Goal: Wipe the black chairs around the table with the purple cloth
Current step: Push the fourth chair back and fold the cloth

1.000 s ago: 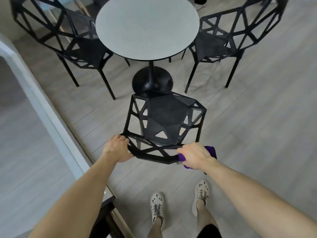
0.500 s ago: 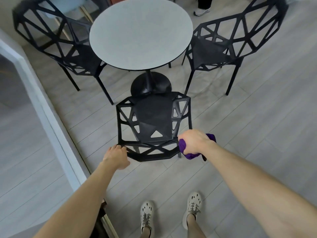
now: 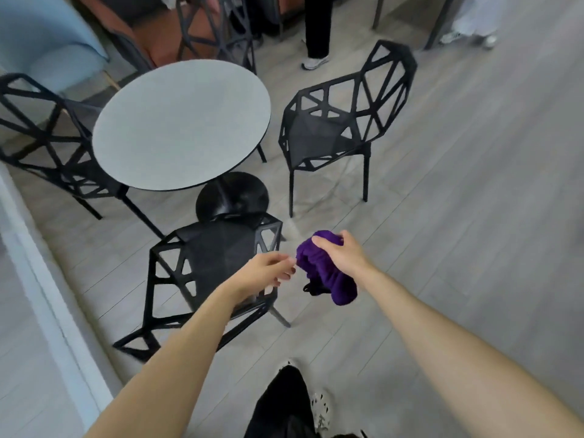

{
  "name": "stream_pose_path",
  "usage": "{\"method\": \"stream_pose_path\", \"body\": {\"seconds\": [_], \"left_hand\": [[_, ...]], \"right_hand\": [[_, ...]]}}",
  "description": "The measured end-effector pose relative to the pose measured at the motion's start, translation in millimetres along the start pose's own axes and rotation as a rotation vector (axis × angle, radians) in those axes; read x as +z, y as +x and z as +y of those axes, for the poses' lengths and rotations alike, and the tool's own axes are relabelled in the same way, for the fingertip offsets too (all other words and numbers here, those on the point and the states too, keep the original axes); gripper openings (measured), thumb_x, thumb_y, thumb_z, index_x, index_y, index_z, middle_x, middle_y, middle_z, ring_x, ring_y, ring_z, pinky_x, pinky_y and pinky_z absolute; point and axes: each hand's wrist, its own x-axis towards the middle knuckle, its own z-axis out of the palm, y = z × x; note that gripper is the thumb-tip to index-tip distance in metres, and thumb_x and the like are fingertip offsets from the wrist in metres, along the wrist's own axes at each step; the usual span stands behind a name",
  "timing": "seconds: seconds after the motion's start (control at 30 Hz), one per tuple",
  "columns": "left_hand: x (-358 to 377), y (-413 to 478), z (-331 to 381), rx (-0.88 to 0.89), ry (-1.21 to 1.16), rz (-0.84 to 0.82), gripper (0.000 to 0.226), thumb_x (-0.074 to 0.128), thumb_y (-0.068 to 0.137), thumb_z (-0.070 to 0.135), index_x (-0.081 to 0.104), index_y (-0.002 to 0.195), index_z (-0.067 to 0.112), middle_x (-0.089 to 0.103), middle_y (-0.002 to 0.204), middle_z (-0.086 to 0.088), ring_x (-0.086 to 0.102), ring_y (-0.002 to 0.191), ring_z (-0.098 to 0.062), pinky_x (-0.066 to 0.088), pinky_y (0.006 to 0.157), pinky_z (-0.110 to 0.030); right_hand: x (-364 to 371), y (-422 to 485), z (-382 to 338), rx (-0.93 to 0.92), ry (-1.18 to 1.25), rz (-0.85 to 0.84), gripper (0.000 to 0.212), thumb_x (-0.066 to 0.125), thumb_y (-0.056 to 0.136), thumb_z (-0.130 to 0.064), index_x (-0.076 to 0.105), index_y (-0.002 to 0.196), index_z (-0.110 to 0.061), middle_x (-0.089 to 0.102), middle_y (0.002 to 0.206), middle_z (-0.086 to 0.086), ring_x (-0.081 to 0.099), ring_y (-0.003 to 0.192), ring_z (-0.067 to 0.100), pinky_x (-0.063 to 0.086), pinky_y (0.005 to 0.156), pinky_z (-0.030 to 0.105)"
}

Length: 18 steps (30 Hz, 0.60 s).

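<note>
My right hand (image 3: 343,252) grips the bunched purple cloth (image 3: 325,273) in the air, to the right of the nearest black chair (image 3: 208,270). My left hand (image 3: 268,271) hovers over that chair's right side with loosely bent fingers, fingertips close to the cloth and holding nothing. The near chair stands pushed in toward the round grey table (image 3: 181,124). A second black chair (image 3: 344,121) stands right of the table and a third black chair (image 3: 47,143) stands on its left.
A white low wall edge (image 3: 38,295) runs along the left. Behind the table are another black chair (image 3: 218,30), a light blue armchair (image 3: 47,42) and a standing person's legs (image 3: 316,33). My own feet (image 3: 319,409) are at the bottom. Grey plank floor lies to the right.
Both hands have come off the near chair's backrest. My left hand moved right toward the cloth, my right hand lifted the cloth away, and my view swung up and to the right.
</note>
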Motion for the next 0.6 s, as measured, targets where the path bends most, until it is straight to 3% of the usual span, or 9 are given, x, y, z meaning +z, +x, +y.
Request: {"method": "stream_pose_path", "body": {"seconds": [0.1,0.23,0.3,0.4,0.47,0.53,0.57,0.6], "left_hand": [[26.2,53.4,69.8,0.077,-0.103,-0.070,0.040,0.067,0.104,0.050,0.070,0.133,0.023,0.080,0.120,0.002,0.075,0.114,-0.018,0.059,0.102,-0.037],[52.4,145.7,143.3,0.113,-0.181,-0.045,0.030,0.078,0.099,0.026,0.071,0.126,0.013,0.081,0.113,-0.005,0.077,0.110,-0.025,0.063,0.097,-0.043],[63.6,191.8,178.0,0.111,-0.166,-0.057,0.023,0.077,0.098,0.016,0.073,0.120,0.012,0.082,0.109,-0.006,0.078,0.103,-0.022,0.065,0.087,-0.037],[75.7,250.6,234.2,0.126,-0.101,-0.138,0.022,0.071,0.096,0.007,0.073,0.119,0.009,0.080,0.101,-0.006,0.075,0.093,-0.020,0.061,0.074,-0.028],[83.5,282.0,273.4,0.166,-0.056,-0.194,0.031,0.072,0.089,0.011,0.071,0.120,0.007,0.076,0.098,-0.007,0.072,0.092,-0.022,0.062,0.078,-0.036],[90.4,308.8,312.6,0.188,-0.024,-0.228,0.038,0.070,0.082,0.016,0.068,0.118,0.006,0.072,0.097,-0.009,0.069,0.091,-0.023,0.058,0.081,-0.044],[94.1,321.9,331.0,0.198,-0.015,-0.234,0.036,0.068,0.081,0.015,0.067,0.116,0.006,0.071,0.096,-0.009,0.066,0.089,-0.024,0.056,0.080,-0.045],[97.4,335.3,348.3,0.212,-0.004,-0.237,0.032,0.066,0.082,0.012,0.067,0.114,0.007,0.069,0.095,-0.010,0.063,0.087,-0.025,0.052,0.077,-0.044]], "right_hand": [[-42.6,31.2,-10.6,0.032,0.147,0.052,0.056,0.075,0.087,-0.065,0.059,0.121,-0.023,0.069,0.115,-0.008,0.069,0.110,0.017,0.054,0.104,0.040],[-110.3,81.5,-21.1,0.088,0.332,0.126,0.070,0.071,0.075,-0.075,0.062,0.119,-0.021,0.075,0.116,0.000,0.074,0.105,0.021,0.059,0.098,0.042],[-151.5,100.2,-24.6,0.098,0.385,0.173,0.056,0.078,0.078,-0.058,0.064,0.114,-0.018,0.076,0.112,0.001,0.075,0.101,0.022,0.061,0.089,0.040],[-215.2,121.1,-30.7,0.124,0.403,0.243,0.046,0.085,0.062,-0.038,0.058,0.095,-0.021,0.069,0.095,-0.001,0.069,0.089,0.024,0.058,0.074,0.042],[-256.0,135.8,-36.1,0.112,0.423,0.267,0.062,0.090,0.065,-0.030,0.055,0.116,-0.025,0.066,0.109,0.002,0.071,0.099,0.027,0.064,0.071,0.047],[-295.1,151.0,-41.5,0.090,0.457,0.223,0.100,0.093,0.067,-0.027,0.039,0.150,-0.044,0.066,0.122,0.007,0.073,0.109,0.032,0.064,0.068,0.044],[-313.2,157.6,-45.0,0.076,0.441,0.187,0.107,0.094,0.067,-0.027,0.036,0.154,-0.051,0.069,0.123,0.006,0.074,0.111,0.031,0.064,0.069,0.041],[-331.3,163.3,-51.5,0.061,0.409,0.151,0.098,0.094,0.070,-0.028,0.044,0.152,-0.049,0.073,0.122,0.003,0.074,0.112,0.029,0.064,0.074,0.039]]}}
